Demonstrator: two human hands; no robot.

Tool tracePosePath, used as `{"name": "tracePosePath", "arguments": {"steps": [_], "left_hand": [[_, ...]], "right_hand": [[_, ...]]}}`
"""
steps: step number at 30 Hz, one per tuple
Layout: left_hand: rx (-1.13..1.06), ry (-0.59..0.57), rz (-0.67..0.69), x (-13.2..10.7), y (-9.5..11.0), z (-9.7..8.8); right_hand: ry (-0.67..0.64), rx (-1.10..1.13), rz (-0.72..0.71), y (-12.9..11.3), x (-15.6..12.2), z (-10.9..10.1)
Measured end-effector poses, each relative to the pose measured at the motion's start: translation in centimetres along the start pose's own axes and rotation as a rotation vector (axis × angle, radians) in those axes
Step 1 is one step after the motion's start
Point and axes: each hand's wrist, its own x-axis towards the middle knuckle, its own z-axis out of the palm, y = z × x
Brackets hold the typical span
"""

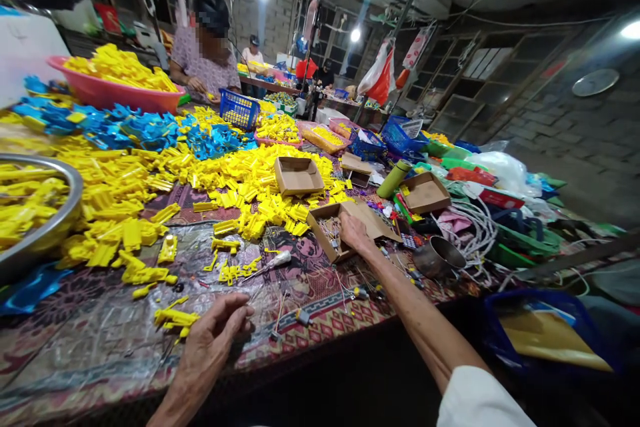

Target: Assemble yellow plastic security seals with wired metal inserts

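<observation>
My right hand [354, 230] reaches into an open cardboard box [324, 240] with thin wire leads [330, 232] inside. Its fingertips are hidden in the box, so their grip does not show. Near the table's front edge, my left hand [213, 337] has loosely bent fingers, with nothing visible in them. Just left of it lies a yellow plastic assembly [176, 319]. A screwdriver with a pale handle [280, 259] lies beyond that hand. Between my hands are a small motor [303, 317] and loose wires [281, 307].
Yellow plastic parts [235, 177] and blue parts [145, 127] are heaped across the table. A metal basin [75, 193] stands at left, a pink basin [135, 100] behind it. At right are a metal cup [440, 257] and white cord [483, 227]. A co-worker [210, 53] sits opposite.
</observation>
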Motion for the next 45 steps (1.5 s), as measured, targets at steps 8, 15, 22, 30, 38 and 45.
{"name": "tracePosePath", "arguments": {"steps": [8, 15, 22, 30, 38, 45], "left_hand": [[-0.037, -0.025, 0.006, 0.3, -0.9, -0.3], [-0.054, -0.040, 0.014, 0.6, -1.9, -0.4], [-0.070, -0.044, 0.037, 1.2, -3.1, -0.6], [-0.070, -0.049, 0.026, 1.1, -3.1, -0.6], [-0.013, -0.022, 0.005, 0.4, -1.2, 0.0], [-0.004, 0.009, 0.003, 0.9, 0.3, -0.4]], "right_hand": [[-0.002, 0.265, -0.099, 2.2, -1.0, -0.6], [-0.054, 0.519, -0.189, 2.5, -2.3, -0.3], [-0.023, 0.652, -0.221, 1.8, -2.7, 0.3], [0.035, 0.818, -0.163, 2.4, -1.7, 0.2], [0.048, 1.150, -0.142, 1.6, -2.6, -2.0], [-0.121, 1.258, -0.268, -0.9, -6.8, -6.2]]}}
